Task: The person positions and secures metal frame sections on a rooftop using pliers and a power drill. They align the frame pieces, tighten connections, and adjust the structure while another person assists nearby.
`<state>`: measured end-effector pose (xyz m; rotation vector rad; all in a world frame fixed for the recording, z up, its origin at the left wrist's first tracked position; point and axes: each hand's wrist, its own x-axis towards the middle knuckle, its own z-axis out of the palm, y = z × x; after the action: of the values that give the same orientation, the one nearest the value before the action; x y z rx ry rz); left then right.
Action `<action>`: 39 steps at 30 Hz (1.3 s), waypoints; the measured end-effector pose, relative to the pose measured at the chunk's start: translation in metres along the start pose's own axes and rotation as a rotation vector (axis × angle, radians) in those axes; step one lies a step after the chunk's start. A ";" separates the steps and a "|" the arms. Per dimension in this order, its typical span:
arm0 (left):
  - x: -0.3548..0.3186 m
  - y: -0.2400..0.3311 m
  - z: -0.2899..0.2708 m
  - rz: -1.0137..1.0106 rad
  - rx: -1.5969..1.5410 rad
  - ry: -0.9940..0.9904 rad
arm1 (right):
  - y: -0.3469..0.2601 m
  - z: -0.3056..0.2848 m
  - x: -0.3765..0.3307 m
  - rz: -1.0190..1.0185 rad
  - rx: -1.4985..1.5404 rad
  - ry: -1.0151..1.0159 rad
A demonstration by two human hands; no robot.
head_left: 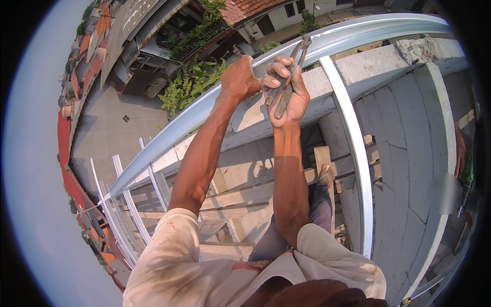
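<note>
A long silvery metal beam [192, 113] runs along the top of a pale block wall [365, 66]. My left hand [239, 79] is closed over the beam's far edge, its fingertips mostly hidden behind the back of the hand. Just to its right, my right hand [291, 97] is turned palm up above the wall top. It holds a worn pair of pincers [283, 104], handles across the palm and jaws pointing away over the beam. A small orange spot shows near the fingertips. One narrower metal bar [348, 115] meets the beam right of my right hand and comes back toward me.
Below me are wooden planks [240, 197] and my sandalled foot [326, 175]. More metal bars [135, 215] stand at left. At the right edge, beyond a block wall [396, 148], another person's hand [460, 151] is near a green power tool [466, 179]. Houses and a paved yard lie far below.
</note>
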<state>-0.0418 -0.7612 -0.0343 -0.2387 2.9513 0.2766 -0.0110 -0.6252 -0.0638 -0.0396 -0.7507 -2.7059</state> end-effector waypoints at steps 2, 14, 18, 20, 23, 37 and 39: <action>0.001 -0.006 0.003 0.013 -0.015 0.021 | 0.007 0.012 0.001 0.101 0.210 -0.093; 0.008 -0.005 0.021 -0.022 0.006 0.161 | -0.013 0.049 0.015 0.184 -0.746 0.597; -0.002 0.007 0.022 -0.028 -0.028 0.137 | -0.018 0.058 0.034 0.236 -0.853 0.642; 0.008 0.004 0.015 -0.031 -0.042 0.113 | 0.007 0.065 0.030 0.134 -0.786 0.633; 0.016 -0.024 0.035 -0.022 -0.003 0.160 | 0.022 0.054 0.027 0.093 -0.738 0.557; -0.001 0.011 -0.002 -0.097 0.009 0.010 | -0.047 0.025 0.014 0.162 -0.594 0.173; -0.001 0.010 0.000 -0.103 -0.014 0.026 | -0.054 0.024 0.021 0.155 -0.575 0.116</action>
<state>-0.0428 -0.7513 -0.0325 -0.3980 2.9517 0.2823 -0.0501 -0.5759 -0.0677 -0.0710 0.0765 -2.6507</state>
